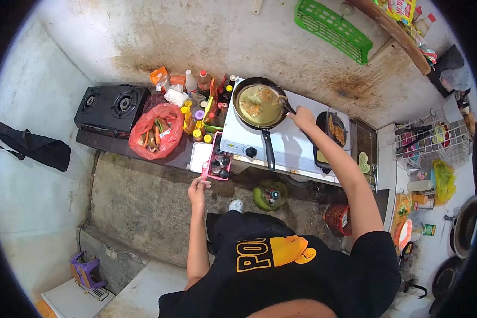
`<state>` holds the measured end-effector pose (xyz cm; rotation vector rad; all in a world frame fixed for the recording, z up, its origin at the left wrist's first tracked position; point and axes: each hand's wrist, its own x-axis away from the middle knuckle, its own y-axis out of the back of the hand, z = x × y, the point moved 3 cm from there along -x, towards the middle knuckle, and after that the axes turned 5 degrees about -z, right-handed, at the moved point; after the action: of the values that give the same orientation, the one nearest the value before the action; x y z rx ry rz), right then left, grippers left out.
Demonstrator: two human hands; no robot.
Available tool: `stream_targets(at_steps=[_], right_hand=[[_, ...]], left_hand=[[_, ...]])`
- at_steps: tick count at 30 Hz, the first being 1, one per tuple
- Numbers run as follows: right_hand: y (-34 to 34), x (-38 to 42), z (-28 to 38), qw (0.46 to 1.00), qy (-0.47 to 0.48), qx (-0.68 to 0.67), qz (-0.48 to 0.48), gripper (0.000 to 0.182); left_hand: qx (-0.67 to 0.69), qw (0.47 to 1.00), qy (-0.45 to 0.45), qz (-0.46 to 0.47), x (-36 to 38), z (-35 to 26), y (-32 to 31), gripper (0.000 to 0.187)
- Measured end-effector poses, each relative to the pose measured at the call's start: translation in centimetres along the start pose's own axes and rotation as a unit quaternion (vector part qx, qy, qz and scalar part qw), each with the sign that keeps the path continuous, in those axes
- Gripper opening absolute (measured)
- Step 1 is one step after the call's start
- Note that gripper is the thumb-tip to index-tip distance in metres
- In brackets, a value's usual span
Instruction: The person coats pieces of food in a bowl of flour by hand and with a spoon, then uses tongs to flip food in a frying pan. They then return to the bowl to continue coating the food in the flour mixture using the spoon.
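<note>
My right hand (303,117) is closed round the dark handle of a cooking turner (287,106), whose head reaches over the right rim of the frying pan (267,126). Yellowish oil and browned pieces of food (250,108) lie in that pan, which sits on the white gas stove (238,139). In front of the counter, my left hand (197,191) has its fingers closed on a small pink spoon (204,173). Close beyond it are a white container (200,155) and a pink basket (215,176) of dark-lidded jars.
A second pan (323,121) with fried food is at the stove's right. Left of the seasoning bottles (191,82) are a red bag of vegetables (161,146) and a black stove (103,106). A green gas cylinder (270,195) and red basket (337,218) stand below.
</note>
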<state>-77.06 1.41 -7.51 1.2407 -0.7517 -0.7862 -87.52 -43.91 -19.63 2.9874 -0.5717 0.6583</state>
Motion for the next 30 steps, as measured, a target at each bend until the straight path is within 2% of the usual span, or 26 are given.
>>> stream_targets(at_steps=[1,3,4,6,7,9,13,16,18,19,20,21,22,23,24,26,30], right_hand=[[0.2,0.2,0.0,1.0,-0.001,0.001,-0.001,0.041],[0.2,0.3,0.7,0.983,0.129,0.117,-0.056,0.037],[0.0,0.1,0.9,0.983,0.131,0.117,-0.057,0.037],[-1.1,-0.3,1.8,0.95,0.226,0.213,-0.041,0.028],[-1.5,-0.7,2.2,0.95,0.226,0.213,-0.042,0.028],[-2.4,-1.0,3.5,0.93,0.221,0.295,0.011,0.016],[-3.0,-1.1,5.0,0.911,0.231,0.34,0.033,0.015],[-2.8,-1.9,4.6,0.922,0.199,0.332,0.016,0.022],[0.7,-1.1,5.1,0.937,0.184,0.28,0.095,0.041],[0.2,-2.8,3.8,0.94,0.215,0.247,0.098,0.061],[1.2,-4.0,3.1,0.94,0.214,0.246,0.099,0.061],[2.3,-5.0,2.1,0.969,0.105,0.136,0.178,0.063],[3.0,-5.4,1.2,0.968,-0.006,0.022,0.251,0.065],[3.3,-5.5,0.6,0.962,-0.047,-0.039,0.267,0.068],[2.6,-6.3,-0.6,0.962,-0.048,-0.041,0.267,0.068],[0.2,-7.5,-2.4,0.925,-0.151,-0.206,0.281,0.065],[-2.7,-8.1,-2.6,0.909,-0.179,-0.216,0.308,0.06]], left_hand=[[0.003,1.0,-0.007,0.004,0.0,0.1,-0.1,0.03],[0.014,1.0,-0.009,0.004,0.1,0.0,-0.5,0.029],[0.023,1.0,-0.011,0.002,0.2,0.0,-0.5,0.029],[0.016,1.0,-0.013,0.0,0.5,-0.1,-0.6,0.029],[0.008,1.0,-0.015,-0.001,0.6,-0.2,-0.6,0.029],[0.015,1.0,-0.01,-0.01,0.8,0.1,-0.3,0.028],[0.024,0.999,0.008,-0.022,1.8,0.0,0.5,0.028],[0.032,0.999,-0.007,-0.024,1.9,0.8,1.3,0.033],[0.035,0.999,-0.005,-0.026,1.8,1.3,1.8,0.033],[0.039,0.999,-0.003,-0.027,1.8,1.5,2.0,0.033],[0.038,0.999,-0.002,-0.027,1.9,1.3,2.0,0.033],[0.024,0.999,0.007,-0.031,2.0,1.1,2.0,0.033],[0.012,0.999,0.015,-0.038,2.0,0.8,2.0,0.033],[0.011,0.999,0.015,-0.038,2.0,0.8,2.0,0.033],[0.016,0.999,0.014,-0.036,1.9,0.8,1.9,0.033],[0.02,0.999,0.011,-0.034,1.7,0.7,1.6,0.033],[0.023,0.999,0.009,-0.034,1.4,0.7,1.0,0.032]])
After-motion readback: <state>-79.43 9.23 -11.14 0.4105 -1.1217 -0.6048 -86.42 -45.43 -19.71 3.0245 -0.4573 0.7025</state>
